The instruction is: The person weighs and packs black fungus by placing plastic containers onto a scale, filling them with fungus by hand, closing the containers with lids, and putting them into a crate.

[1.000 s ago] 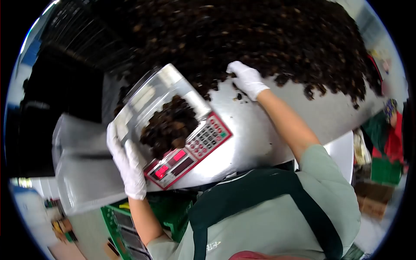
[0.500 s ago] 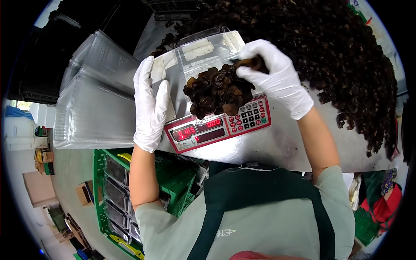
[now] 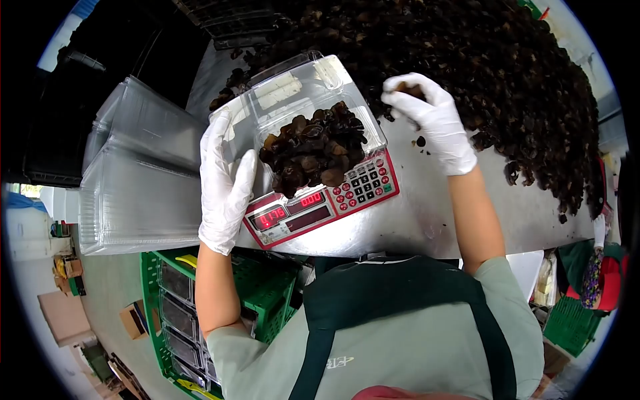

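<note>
A clear plastic clamshell box (image 3: 267, 120) sits on the red and white digital scale (image 3: 393, 190), its lid tipped back. Dark wood ear mushrooms (image 3: 313, 150) are heaped in the box. Along the left edge of the scale rests my left hand (image 3: 223, 183), in a white glove, thumb and fingers apart, nothing gripped. My right hand (image 3: 430, 120), also gloved, is to the right of the box, near the large mushroom pile (image 3: 520, 93). Its fingers are pinched around a brown piece of wood ear mushroom (image 3: 410, 91), partly hidden by the glove.
Stacks of nested clear plastic boxes (image 3: 140, 193) stand left of the scale. Black crates (image 3: 230, 20) are behind. Below the steel table (image 3: 427, 227), a green crate (image 3: 153, 300) holds several packed clear boxes. A few mushroom bits lie on the table at the right.
My right hand has moved right, away from the box, with a mushroom piece still in its fingers. The scale's lit weight reading has risen from 0.165. My left hand stays by the scale.
</note>
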